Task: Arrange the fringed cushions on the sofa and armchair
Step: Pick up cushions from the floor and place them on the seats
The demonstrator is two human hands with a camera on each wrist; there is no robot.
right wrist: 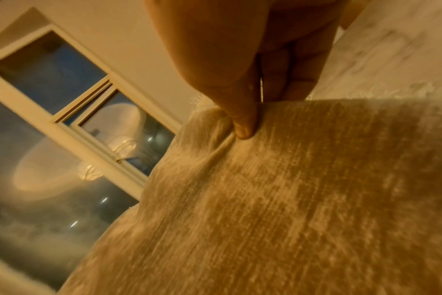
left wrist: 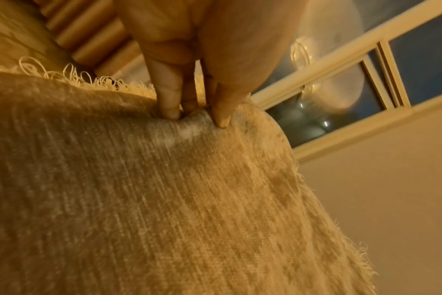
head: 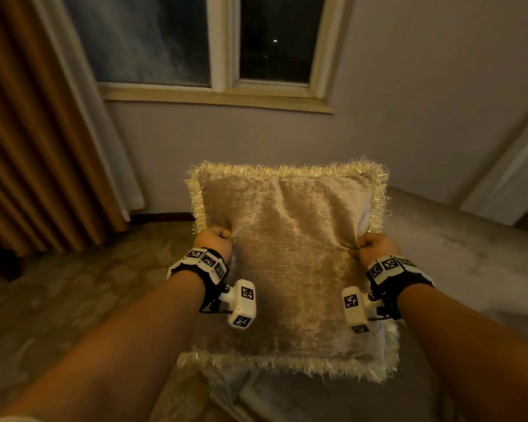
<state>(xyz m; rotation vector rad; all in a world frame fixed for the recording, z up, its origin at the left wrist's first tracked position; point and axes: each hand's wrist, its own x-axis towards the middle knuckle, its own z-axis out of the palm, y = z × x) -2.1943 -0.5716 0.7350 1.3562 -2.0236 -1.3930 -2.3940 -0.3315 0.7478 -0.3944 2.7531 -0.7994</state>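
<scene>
A beige velvet cushion [head: 287, 263] with a cream fringe all round is held up in front of me, in the middle of the head view. My left hand [head: 215, 240] pinches a fold of its fabric on the left side, and my right hand [head: 375, 246] pinches a fold on the right. In the left wrist view the fingertips [left wrist: 172, 111] dig into the cushion [left wrist: 164, 199] beside the thumb. In the right wrist view the thumb [right wrist: 242, 127] presses a crease into the cushion [right wrist: 290, 199]. Below and to the right lies a grey upholstered seat [head: 457, 254].
A window [head: 214, 44] with a cream frame is in the wall ahead. Brown pleated curtains [head: 34, 147] hang at the left. Patterned carpet [head: 73, 284] covers the floor on the left. A pale door frame [head: 512, 172] stands at the right.
</scene>
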